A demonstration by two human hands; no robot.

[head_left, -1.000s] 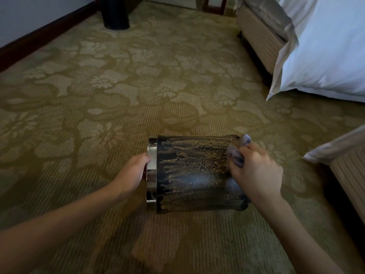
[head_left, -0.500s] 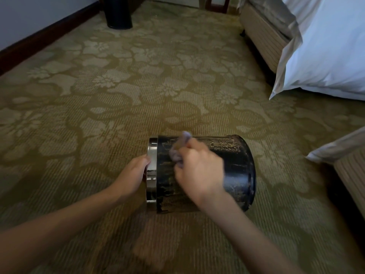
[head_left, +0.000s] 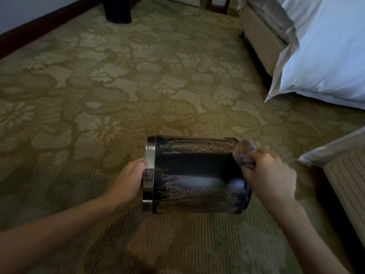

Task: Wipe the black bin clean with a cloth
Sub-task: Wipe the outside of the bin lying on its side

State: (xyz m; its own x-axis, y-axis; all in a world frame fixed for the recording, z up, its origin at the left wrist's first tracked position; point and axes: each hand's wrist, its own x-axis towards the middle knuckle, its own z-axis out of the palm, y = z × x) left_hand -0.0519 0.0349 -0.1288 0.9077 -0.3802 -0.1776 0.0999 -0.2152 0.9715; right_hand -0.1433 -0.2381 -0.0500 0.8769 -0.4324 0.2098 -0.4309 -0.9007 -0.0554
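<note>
Wiping stroke logged. The right hand point(head_left: 270, 175), fingers clenched round a bunched grey cloth point(head_left: 244, 153), is now found at the base end of the black bin point(head_left: 197, 175); half a second ago it was up near the chrome rim point(head_left: 149, 171). One full pass along the wall is therefore taken as made.

From the cloth grip toward the rim, a dark, clean-looking band is seen. Dusty golden streaks are noted on either side of that band, so the job is judged only partly done. The far side of the wall cannot be seen.

The bin is laid on its side on the patterned carpet point(head_left: 138, 86), between the two hands. Its long axis is run left to right, mouth pointed to the person's left, base to the right.

The rim is gripped by the left hand point(head_left: 131, 178), thumb outside; the bin is steadied there.
</note>
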